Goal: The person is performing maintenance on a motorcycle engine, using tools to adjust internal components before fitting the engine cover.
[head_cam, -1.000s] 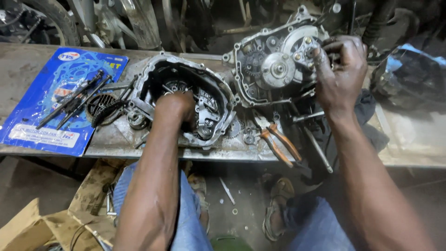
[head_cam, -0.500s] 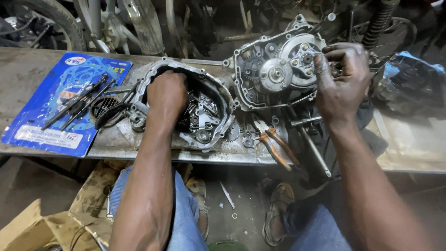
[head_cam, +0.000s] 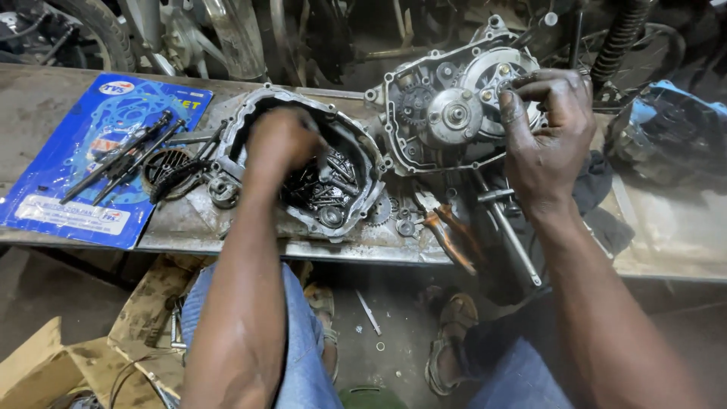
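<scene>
Left hand [head_cam: 282,142] is down inside the open engine cover [head_cam: 303,163], fingers curled among the loose bolts and small parts [head_cam: 326,193] pooled in it; the blur hides whether anything is pinched. Right hand [head_cam: 547,129] sits on the engine case [head_cam: 447,113], which rests on the counter [head_cam: 666,235] just right of the cover, fingertips closed narrowly on something small at the round clutch-side housing [head_cam: 492,76]; what it is, I can't make out.

This looks like the fastener-sorting step: one hand fishing in the cover, the other holding a spot on the case. The next move calls for a clean pick out of that greasy heap and a short carry across to the right.

Around them: orange-handled pliers [head_cam: 450,235] and a long steel rod [head_cam: 511,238] lie between cover and case, right under that path. A blue gasket pack [head_cam: 68,204] sits far left with dark tools [head_cam: 121,155] laid on it, a ribbed round part [head_cam: 166,168] beside it. Below the counter edge, cardboard [head_cam: 53,363] and sandalled feet [head_cam: 447,341] on the floor.
</scene>
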